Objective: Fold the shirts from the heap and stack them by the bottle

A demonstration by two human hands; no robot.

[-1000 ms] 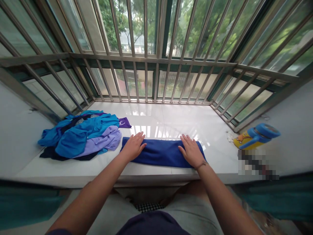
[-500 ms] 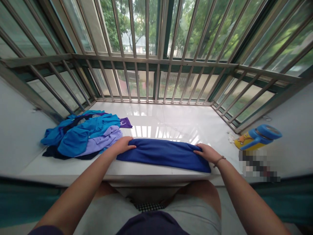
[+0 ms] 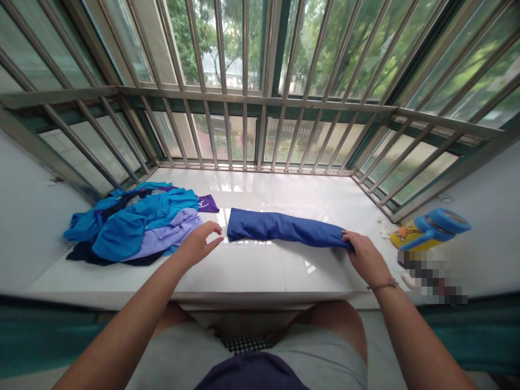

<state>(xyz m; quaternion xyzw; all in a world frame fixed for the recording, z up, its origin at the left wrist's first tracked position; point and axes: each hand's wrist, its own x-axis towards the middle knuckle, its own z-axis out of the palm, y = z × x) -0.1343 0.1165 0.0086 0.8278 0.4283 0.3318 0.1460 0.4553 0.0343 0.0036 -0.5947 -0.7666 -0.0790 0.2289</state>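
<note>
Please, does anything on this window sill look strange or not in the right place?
Yes: at the right end of the window sill, a yellow-and-blue flask lies tipped on its side, and just in front, a pixelated patch hides whatever is there.

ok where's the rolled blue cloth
In the head view, the rolled blue cloth lies along the white window sill, its right end at the right hand, its left end just right of the left hand and the clothes pile.

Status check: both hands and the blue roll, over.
Left hand open, just short of the blue rolled cloth. Right hand on its right end. Clothes pile to the left, apart; yellow-and-blue bottle beyond the right hand.
</note>
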